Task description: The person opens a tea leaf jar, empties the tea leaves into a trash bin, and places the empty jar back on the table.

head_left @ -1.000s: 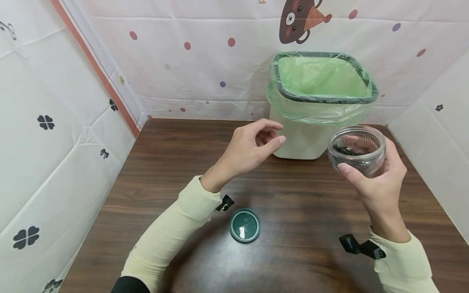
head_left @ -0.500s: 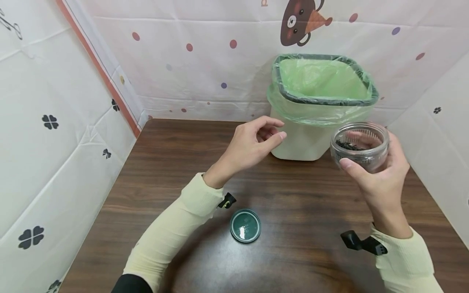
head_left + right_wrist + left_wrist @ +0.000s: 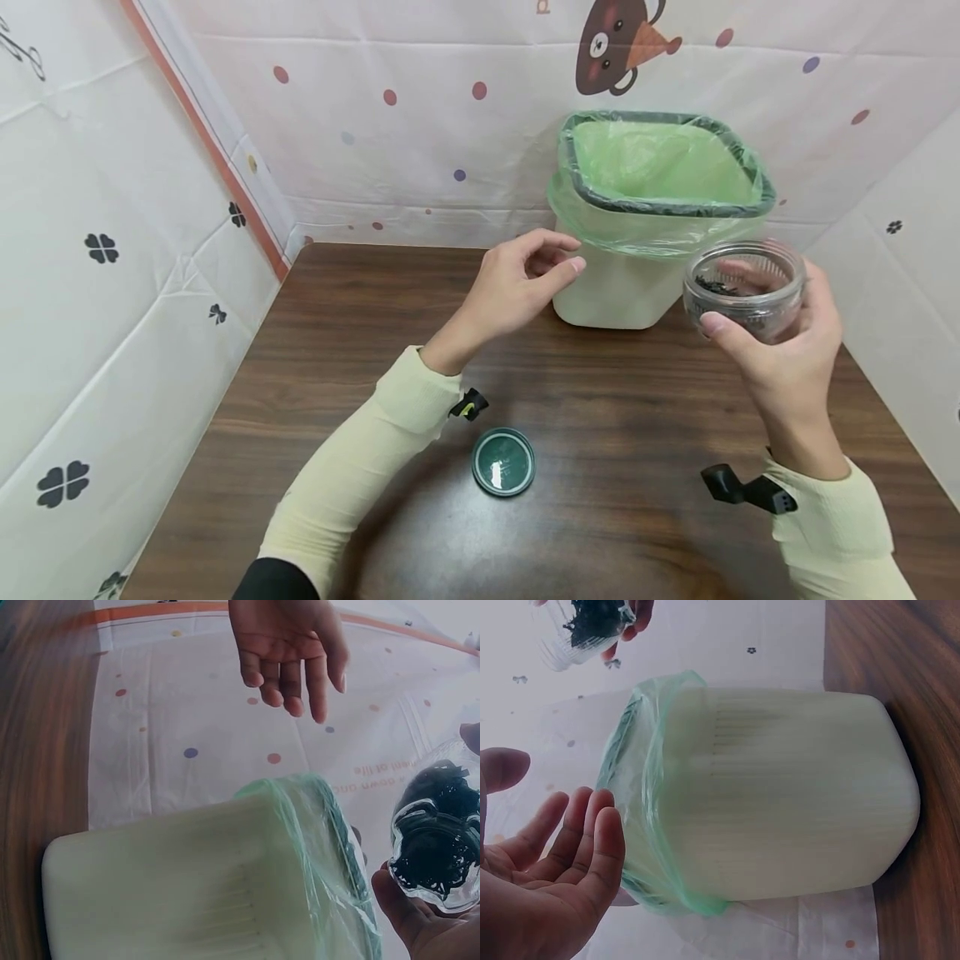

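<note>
My right hand point(image 3: 795, 350) grips a small clear glass jar point(image 3: 757, 317), its mouth uncovered. Dark, shredded, dry-looking bits point(image 3: 435, 855) lie in the jar, perhaps loose tea leaves. The jar hangs in the air in front of the bin's right side. My left hand point(image 3: 517, 279) hovers near the bin's left side, fingers loosely bent and holding nothing. A pale bin point(image 3: 615, 287) stands at the back, lined with a green plastic bag point(image 3: 663, 162) folded over its rim. On the table lies a round green lid point(image 3: 503, 462), its hollow underside facing up.
The dark wooden table point(image 3: 360, 333) carries the bin and lid. Behind it hangs a white dotted cloth point(image 3: 420, 150) with a bear print. Another white cloth with clover prints point(image 3: 135, 333) borders the left side.
My right hand has lifted the jar a little and shifted it slightly right. The left hand has barely moved. Bin and lid stay in place.
</note>
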The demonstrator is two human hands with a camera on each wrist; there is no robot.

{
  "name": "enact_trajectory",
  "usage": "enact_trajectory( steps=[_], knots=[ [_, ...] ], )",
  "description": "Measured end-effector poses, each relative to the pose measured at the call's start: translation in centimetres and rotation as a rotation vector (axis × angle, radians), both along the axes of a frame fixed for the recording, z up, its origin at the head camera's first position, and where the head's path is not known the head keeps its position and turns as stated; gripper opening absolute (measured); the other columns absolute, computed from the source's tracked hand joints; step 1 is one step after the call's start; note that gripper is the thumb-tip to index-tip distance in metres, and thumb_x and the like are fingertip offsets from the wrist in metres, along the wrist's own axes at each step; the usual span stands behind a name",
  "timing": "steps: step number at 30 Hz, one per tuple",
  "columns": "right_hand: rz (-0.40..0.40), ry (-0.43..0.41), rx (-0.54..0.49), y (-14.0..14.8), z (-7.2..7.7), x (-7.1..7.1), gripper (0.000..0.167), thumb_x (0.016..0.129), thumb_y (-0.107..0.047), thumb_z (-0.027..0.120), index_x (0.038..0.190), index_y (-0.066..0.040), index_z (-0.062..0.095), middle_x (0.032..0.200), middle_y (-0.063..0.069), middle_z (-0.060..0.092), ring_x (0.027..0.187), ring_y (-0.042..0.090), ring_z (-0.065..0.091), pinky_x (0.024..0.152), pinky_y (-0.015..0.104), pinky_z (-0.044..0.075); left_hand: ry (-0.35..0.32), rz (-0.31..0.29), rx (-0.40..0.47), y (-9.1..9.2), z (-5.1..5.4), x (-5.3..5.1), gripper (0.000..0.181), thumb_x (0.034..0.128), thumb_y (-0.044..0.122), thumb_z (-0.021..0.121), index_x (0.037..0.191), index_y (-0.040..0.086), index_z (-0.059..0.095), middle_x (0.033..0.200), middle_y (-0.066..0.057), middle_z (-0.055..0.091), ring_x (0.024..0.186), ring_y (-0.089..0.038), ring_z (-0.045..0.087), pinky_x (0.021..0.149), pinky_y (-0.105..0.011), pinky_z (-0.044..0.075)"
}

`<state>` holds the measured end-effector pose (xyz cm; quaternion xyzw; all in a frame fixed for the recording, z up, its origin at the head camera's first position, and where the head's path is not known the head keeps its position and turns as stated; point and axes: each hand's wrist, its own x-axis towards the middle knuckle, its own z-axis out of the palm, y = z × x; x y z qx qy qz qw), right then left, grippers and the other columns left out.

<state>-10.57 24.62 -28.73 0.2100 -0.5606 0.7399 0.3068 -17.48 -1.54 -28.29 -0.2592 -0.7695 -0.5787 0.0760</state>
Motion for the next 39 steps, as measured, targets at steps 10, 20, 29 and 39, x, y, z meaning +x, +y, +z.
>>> enact_trajectory(
  steps=[10, 20, 29, 39],
  knots=[
    [0.037, 0.007, -0.065, 0.1, 0.6, 0.0, 0.073, 0.061, 0.034, 0.065, 0.13, 0.015, 0.048, 0.113, 0.035, 0.062, 0.105, 0.039, 0.064, 0.086, 0.032, 0.055, -0.077, 0.008, -0.011, 0.1, 0.1, -0.7, 0.025, 0.0952, 0.026, 0.07, 0.117, 0.013, 0.072, 0.099, 0.003, 0.071, 0.087, -0.009, 0.067, 0.08, -0.025, 0.053],
    [0.023, 0.003, -0.071, 0.3, 1.0, -0.3, 0.075, 0.061, 0.034, 0.065, 0.13, 0.013, 0.047, 0.113, 0.036, 0.062, 0.104, 0.04, 0.064, 0.082, 0.032, 0.057, -0.067, 0.017, 0.048, 0.4, 0.1, -1.3, 0.027, 0.096, 0.024, 0.069, 0.117, 0.008, 0.072, 0.095, 0.006, 0.073, 0.086, -0.009, 0.067, 0.079, -0.028, 0.054],
    [0.011, 0.015, -0.065, 0.4, 1.3, -0.5, 0.074, 0.06, 0.033, 0.066, 0.129, 0.013, 0.048, 0.112, 0.037, 0.061, 0.104, 0.04, 0.064, 0.084, 0.033, 0.056, -0.098, 0.006, 0.109, 0.4, 0.2, -1.7, 0.029, 0.0967, 0.022, 0.068, 0.12, 0.005, 0.071, 0.09, 0.001, 0.072, 0.085, -0.02, 0.069, 0.075, -0.03, 0.054],
    [0.002, 0.03, -0.058, 0.4, 1.8, -0.8, 0.073, 0.06, 0.033, 0.066, 0.128, 0.014, 0.049, 0.112, 0.037, 0.061, 0.105, 0.041, 0.063, 0.087, 0.033, 0.056, -0.141, -0.005, 0.145, 0.4, 0.7, -1.9, 0.033, 0.0971, 0.026, 0.068, 0.124, 0.006, 0.069, 0.098, -0.002, 0.072, 0.087, -0.022, 0.07, 0.077, -0.032, 0.056]
  ],
)
